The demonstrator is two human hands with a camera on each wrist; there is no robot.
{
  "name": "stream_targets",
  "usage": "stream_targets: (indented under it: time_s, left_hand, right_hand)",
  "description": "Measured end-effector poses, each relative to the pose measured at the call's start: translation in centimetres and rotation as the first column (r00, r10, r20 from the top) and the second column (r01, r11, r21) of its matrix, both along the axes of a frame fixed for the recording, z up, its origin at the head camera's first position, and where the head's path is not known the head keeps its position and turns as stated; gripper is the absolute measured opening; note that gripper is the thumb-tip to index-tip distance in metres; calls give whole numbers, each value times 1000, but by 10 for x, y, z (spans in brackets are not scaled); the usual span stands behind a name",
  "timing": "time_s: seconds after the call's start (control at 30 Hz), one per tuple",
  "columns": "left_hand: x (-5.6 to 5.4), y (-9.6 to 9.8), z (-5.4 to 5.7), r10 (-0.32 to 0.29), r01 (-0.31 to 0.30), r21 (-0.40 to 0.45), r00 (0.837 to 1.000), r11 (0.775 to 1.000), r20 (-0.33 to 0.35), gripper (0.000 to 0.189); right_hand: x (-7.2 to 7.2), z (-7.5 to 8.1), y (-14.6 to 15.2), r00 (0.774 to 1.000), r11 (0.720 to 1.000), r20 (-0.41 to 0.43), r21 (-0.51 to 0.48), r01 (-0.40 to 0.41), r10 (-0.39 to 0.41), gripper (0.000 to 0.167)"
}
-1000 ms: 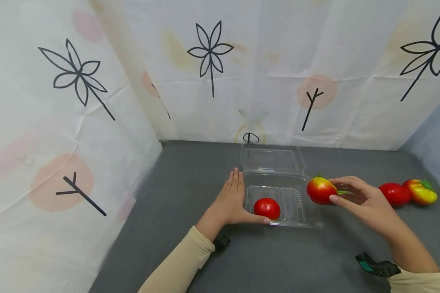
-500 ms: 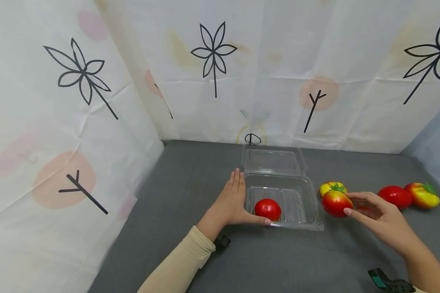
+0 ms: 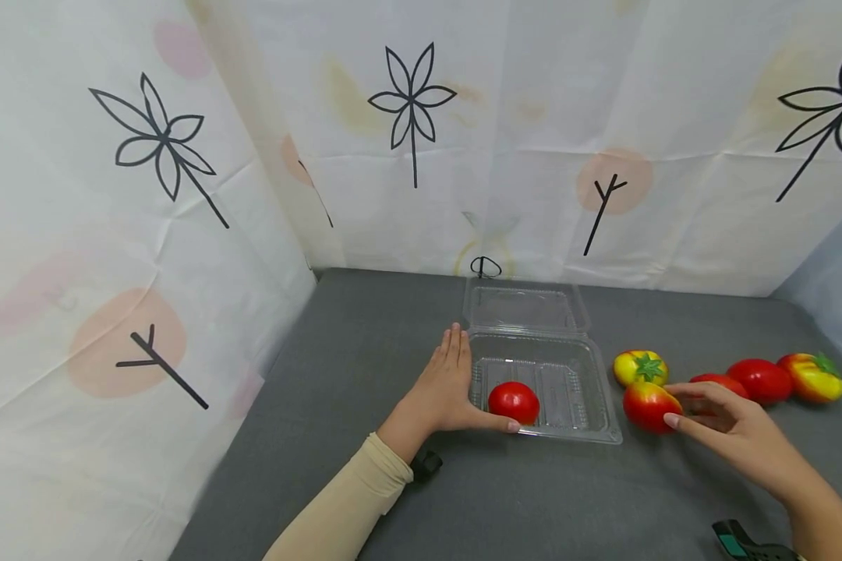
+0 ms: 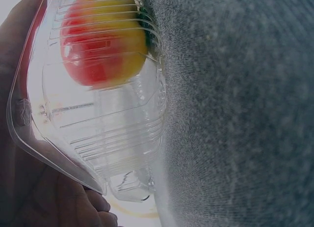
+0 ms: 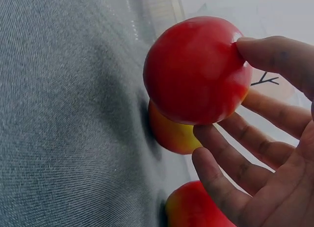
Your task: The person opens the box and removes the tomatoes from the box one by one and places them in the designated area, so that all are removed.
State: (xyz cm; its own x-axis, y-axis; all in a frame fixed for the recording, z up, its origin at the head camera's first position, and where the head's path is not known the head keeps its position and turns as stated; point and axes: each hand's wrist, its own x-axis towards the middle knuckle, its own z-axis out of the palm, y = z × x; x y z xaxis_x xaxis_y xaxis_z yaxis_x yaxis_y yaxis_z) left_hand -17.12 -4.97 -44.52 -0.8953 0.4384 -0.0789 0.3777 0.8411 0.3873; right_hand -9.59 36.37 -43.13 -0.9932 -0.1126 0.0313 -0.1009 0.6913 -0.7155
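A clear plastic clamshell box (image 3: 589, 393) lies with its lid (image 3: 522, 305) folded back. One red tomato (image 3: 514, 402) sits in its near left corner; from the side, in the left wrist view, this tomato (image 4: 100, 45) is part red, part yellow. My left hand (image 3: 440, 389) rests along the box's left side with straight fingers, its thumb at the front edge. To the right of the box, my right hand (image 3: 733, 428) pinches a red-and-yellow tomato (image 3: 649, 407) between thumb and fingers. The right wrist view has this tomato (image 5: 196, 72) above the cloth, apart from it.
A yellow tomato with a green calyx (image 3: 640, 366) lies just behind the held one. Farther right are a red tomato (image 3: 761, 380), another partly behind my right hand, and a red-and-yellow one (image 3: 811, 378). Printed white cloth (image 3: 505, 117) stands behind the grey surface (image 3: 365, 335).
My right hand has moved right and nearer to me with the tomato, away from the box's right edge. The yellow tomato behind has come into view. My left hand stays put.
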Motion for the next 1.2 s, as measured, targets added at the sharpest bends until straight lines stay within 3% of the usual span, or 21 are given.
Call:
stream_targets:
  time_s: [0.93, 1.2]
  left_hand:
    - [-2, 1, -2, -2, 2, -3, 1000, 1000, 3, 148]
    - [-1, 0, -1, -3, 3, -3, 1000, 1000, 0, 148]
  right_hand:
    - [-7, -13, 4, 999, 999, 23, -5, -32, 32, 48]
    - [-8, -11, 6, 998, 998, -34, -20, -55, 54, 44]
